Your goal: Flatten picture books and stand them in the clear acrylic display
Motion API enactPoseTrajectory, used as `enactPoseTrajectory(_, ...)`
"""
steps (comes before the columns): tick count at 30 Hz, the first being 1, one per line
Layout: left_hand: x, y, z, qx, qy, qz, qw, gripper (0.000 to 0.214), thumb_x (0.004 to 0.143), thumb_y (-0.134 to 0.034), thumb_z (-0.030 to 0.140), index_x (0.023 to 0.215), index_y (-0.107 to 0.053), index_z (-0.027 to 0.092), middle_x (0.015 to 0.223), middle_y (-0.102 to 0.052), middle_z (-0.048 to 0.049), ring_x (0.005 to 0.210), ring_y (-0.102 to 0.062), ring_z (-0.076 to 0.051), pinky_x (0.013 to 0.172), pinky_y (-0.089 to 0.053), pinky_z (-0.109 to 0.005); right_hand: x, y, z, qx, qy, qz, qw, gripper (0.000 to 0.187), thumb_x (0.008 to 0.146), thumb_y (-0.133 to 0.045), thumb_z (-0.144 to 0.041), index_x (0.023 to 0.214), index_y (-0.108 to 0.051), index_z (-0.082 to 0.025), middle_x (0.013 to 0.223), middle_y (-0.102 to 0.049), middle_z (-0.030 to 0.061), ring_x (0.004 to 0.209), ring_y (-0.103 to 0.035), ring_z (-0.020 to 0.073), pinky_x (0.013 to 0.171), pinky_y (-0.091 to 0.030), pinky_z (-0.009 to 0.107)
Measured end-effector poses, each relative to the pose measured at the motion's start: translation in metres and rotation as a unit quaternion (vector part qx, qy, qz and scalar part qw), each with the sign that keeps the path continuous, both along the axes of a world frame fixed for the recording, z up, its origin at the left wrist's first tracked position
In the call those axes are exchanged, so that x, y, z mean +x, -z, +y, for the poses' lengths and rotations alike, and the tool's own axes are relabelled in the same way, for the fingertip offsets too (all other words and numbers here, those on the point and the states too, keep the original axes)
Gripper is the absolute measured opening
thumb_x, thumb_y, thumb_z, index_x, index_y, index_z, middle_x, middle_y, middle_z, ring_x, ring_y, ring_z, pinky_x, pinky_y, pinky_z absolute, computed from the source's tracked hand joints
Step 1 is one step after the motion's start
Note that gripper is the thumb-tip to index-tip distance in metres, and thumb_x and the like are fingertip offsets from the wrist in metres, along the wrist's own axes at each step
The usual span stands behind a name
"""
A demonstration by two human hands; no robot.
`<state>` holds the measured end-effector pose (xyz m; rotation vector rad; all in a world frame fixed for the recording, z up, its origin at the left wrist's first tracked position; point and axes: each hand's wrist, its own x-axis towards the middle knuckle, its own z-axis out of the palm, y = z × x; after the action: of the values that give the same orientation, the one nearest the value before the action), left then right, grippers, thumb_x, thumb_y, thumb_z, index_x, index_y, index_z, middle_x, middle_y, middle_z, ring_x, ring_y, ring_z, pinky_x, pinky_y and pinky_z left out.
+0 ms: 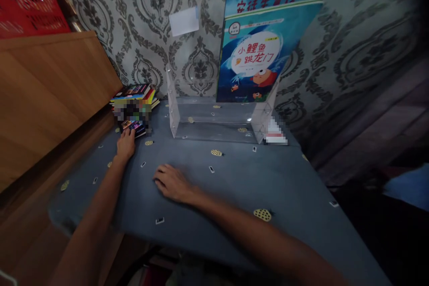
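Observation:
My left hand (126,144) reaches forward to a small dark book (134,126) at the foot of a stack of books (134,96) on the table's far left; its fingers rest on that book's near edge, and I cannot make out whether they grip it. My right hand (172,182) lies palm down on the blue-grey tablecloth (234,178), fingers loosely spread, holding nothing. A clear acrylic book stand (214,116) sits at the back of the table. Two blue picture books (258,53) lean upright in its right end against the wall.
A wooden board (47,94) slants along the left of the table. A red crate (27,0) shows at the top left. Patterned wallpaper with a white note (184,21) is behind. A small white-and-red item (275,135) lies right of the stand. The table's edge falls off at right.

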<state>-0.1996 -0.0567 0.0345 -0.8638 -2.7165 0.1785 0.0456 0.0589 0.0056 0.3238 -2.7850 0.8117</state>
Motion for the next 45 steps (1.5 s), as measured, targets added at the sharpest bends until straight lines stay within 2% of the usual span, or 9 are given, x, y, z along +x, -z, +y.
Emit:
enactPoseTrajectory(12,0.029,0.001,-0.013,-0.021,-0.001,-0.034,0.999,0.056,0.083,-0.048,0.004,0.138,-0.047,0.013,0.143,-0.055,-0.0184,0.123,-0.061,-0.031,0.095,-0.055,-0.042,0.011,0.007,0.006,-0.082,-0.014,0.006,0.997,0.017,0.095,-0.057,-0.013,0.106,-0.07,-0.016,0.109,-0.067,0.0073,0.104,-0.059,0.0189,0.095,-0.046,0.034)
enactPoseTrajectory(21,0.062,0.001,-0.023,-0.042,0.039,-0.039,0.998,0.059,0.081,-0.049,0.001,0.138,-0.053,0.019,0.142,-0.057,-0.0149,0.131,-0.056,-0.028,0.106,-0.048,-0.039,0.052,0.005,0.022,-0.118,-0.015,-0.016,0.993,0.021,0.096,-0.055,-0.015,0.111,-0.069,-0.016,0.114,-0.07,0.0089,0.114,-0.061,0.0205,0.104,-0.046,0.037)
enactPoseTrajectory(25,0.085,0.0,-0.021,-0.055,0.056,-0.04,0.996,0.059,0.083,-0.047,0.001,0.138,-0.054,0.02,0.139,-0.059,-0.0139,0.128,-0.057,-0.027,0.104,-0.048,-0.038,0.073,0.002,0.037,-0.124,-0.002,-0.001,0.992,0.022,0.096,-0.052,-0.015,0.109,-0.07,-0.017,0.108,-0.072,0.0077,0.104,-0.066,0.0198,0.097,-0.05,0.036)
enactPoseTrajectory(29,0.12,-0.005,-0.017,-0.119,0.069,-0.057,0.989,0.051,0.087,-0.047,0.007,0.135,-0.057,0.021,0.134,-0.061,-0.0163,0.122,-0.059,-0.031,0.096,-0.051,-0.044,0.089,0.004,0.057,-0.151,0.025,0.016,0.988,0.024,0.097,-0.051,-0.016,0.111,-0.071,-0.018,0.112,-0.074,0.0083,0.105,-0.068,0.0206,0.097,-0.051,0.037)
enactPoseTrajectory(32,0.137,-0.016,-0.014,-0.12,0.136,-0.118,0.976,0.043,0.091,-0.055,0.025,0.134,-0.059,0.028,0.132,-0.064,-0.0122,0.122,-0.06,-0.031,0.092,-0.051,-0.041,0.098,0.004,0.069,-0.182,0.063,0.013,0.981,0.026,0.098,-0.05,-0.018,0.112,-0.071,-0.018,0.112,-0.075,0.0084,0.103,-0.069,0.0208,0.096,-0.051,0.038)
enactPoseTrajectory(35,0.128,-0.029,-0.007,-0.058,0.168,-0.182,0.967,0.032,0.098,-0.048,0.041,0.125,-0.063,0.033,0.117,-0.072,-0.0045,0.108,-0.067,-0.024,0.084,-0.051,-0.033,0.102,-0.001,0.079,-0.216,0.108,0.009,0.97,0.027,0.097,-0.049,-0.02,0.111,-0.072,-0.018,0.106,-0.076,0.0072,0.096,-0.07,0.02,0.09,-0.053,0.035)
enactPoseTrajectory(38,0.101,-0.03,0.003,0.026,0.079,-0.128,0.988,0.037,0.102,-0.036,0.039,0.124,-0.063,0.025,0.111,-0.073,-0.0074,0.1,-0.069,-0.025,0.082,-0.052,-0.034,0.104,-0.006,0.089,-0.232,0.139,0.006,0.963,0.027,0.096,-0.05,-0.022,0.11,-0.073,-0.019,0.098,-0.077,0.0053,0.084,-0.07,0.0182,0.079,-0.054,0.032)
enactPoseTrajectory(41,0.074,-0.015,0.011,0.08,0.0,-0.055,0.995,0.044,0.101,-0.04,0.037,0.135,-0.056,0.015,0.129,-0.066,-0.0174,0.114,-0.065,-0.03,0.089,-0.052,-0.039,0.109,-0.007,0.109,-0.234,0.173,0.025,0.956,0.027,0.095,-0.05,-0.025,0.107,-0.073,-0.019,0.094,-0.077,0.0054,0.08,-0.069,0.0181,0.075,-0.053,0.031)
enactPoseTrajectory(45,0.06,0.009,0.011,0.09,-0.014,-0.059,0.994,0.045,0.102,-0.035,0.034,0.133,-0.058,0.011,0.13,-0.066,-0.0188,0.118,-0.064,-0.032,0.099,-0.051,-0.044,0.131,0.003,0.151,-0.273,0.222,0.049,0.935,0.027,0.091,-0.054,-0.031,0.104,-0.074,-0.018,0.089,-0.077,0.0065,0.079,-0.071,0.0202,0.074,-0.055,0.033)
